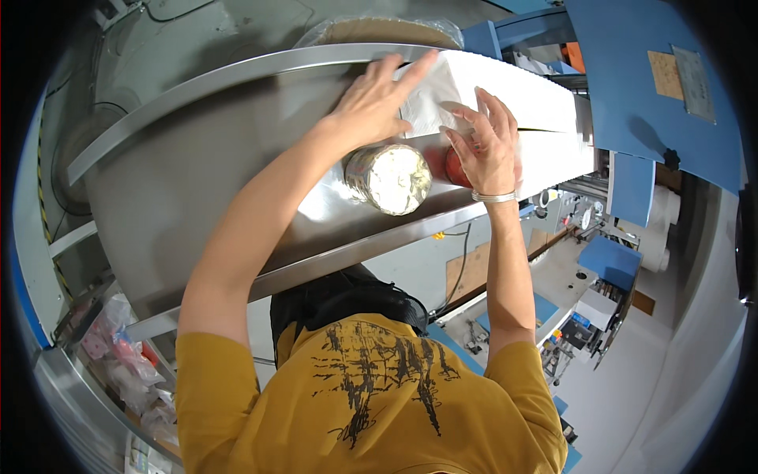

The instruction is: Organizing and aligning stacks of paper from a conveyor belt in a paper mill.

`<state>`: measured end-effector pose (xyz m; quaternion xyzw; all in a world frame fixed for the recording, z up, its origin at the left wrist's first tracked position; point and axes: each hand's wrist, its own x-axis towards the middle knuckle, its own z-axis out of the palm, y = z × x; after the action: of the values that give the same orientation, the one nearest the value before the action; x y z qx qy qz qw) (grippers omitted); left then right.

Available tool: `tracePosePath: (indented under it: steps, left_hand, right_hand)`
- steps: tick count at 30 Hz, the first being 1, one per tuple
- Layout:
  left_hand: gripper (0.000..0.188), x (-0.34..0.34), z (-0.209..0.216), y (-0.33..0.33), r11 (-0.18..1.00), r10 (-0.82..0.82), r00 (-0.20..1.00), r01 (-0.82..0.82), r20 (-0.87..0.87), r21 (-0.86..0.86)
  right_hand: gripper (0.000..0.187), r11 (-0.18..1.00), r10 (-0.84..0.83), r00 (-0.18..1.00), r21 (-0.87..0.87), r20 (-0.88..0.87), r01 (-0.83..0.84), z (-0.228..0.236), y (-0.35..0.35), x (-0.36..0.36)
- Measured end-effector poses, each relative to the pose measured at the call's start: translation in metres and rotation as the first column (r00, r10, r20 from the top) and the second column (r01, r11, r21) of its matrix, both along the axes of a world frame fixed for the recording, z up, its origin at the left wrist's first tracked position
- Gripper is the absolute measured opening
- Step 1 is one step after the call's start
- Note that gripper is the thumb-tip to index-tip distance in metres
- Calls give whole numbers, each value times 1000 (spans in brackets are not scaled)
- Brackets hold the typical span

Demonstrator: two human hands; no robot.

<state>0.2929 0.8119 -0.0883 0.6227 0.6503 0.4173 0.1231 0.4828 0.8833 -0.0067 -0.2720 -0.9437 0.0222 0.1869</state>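
Observation:
On a long metal table (221, 158), my left hand (367, 103) reaches across with fingers stretched and spread. Its fingertips lie beside the near-left end of a white stack of sheets (513, 83), by a patch of clear, wrinkled film (429, 103). My right hand (491, 150), a bangle at its wrist, hovers with curved, separated fingers over a red round thing (455, 167) that it partly hides; whether it touches this I cannot tell. Between my forearms a cylindrical wrapped package (388, 180) shows a shiny, crinkled, pale gold end.
A second white stack (557, 158) lies at the table's right end. Raised metal rims (229, 83) run along the table. Blue machine panels (663, 71) stand at the right. Plastic bags (130, 355) fill a bin at the lower left. A plastic-lined round container (387, 31) sits beyond the far rim.

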Motion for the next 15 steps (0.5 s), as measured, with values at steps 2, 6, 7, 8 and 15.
tracePosePath:
  steps: [2, 6, 7, 8, 15]
  left_hand:
    - [90, -9, 16, -20, 998, -26, 994, 32, 108, -58]
    - [71, 17, 38, -75, 958, -72, 951, 150, 301, -245]
    - [67, 25, 42, -88, 971, -147, 981, 168, 128, -168]
    - [71, 28, 46, -91, 963, -174, 974, 200, 145, -181]
    - [62, 28, 55, -100, 944, 68, 969, 15, 238, -330]
  right_hand:
    - [38, 1000, -12, 1000, 18, 15, 11, 0, 1, 3]
    - [39, 999, -18, 999, 26, 29, 18, 1, 0, 5]
    - [39, 1000, -15, 1000, 25, 23, 14, 0, 0, 4]
    - [39, 1000, -14, 1000, 25, 22, 13, -1, 0, 4]
    - [37, 999, -27, 1000, 27, 15, 27, -2, -2, 5]
